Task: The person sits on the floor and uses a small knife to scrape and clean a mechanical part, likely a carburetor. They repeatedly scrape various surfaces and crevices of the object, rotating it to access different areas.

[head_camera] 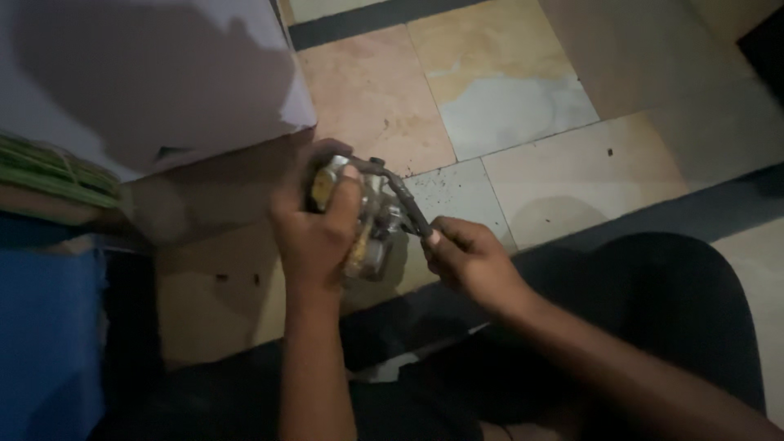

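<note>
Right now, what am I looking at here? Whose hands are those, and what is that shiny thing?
This picture comes from a camera worn on a person's head, looking down, so the hands are that person's own. The left hand is wrapped around a small metal machine part, silvery with a yellowish bit, held up in the air. The right hand pinches the end of a thin dark tube that bends up to the top of the part. Below is a floor of big pale stone tiles. At the upper left is a white board, with a blue thing under it. The dark shape at the lower right looks like the person's leg.
</note>
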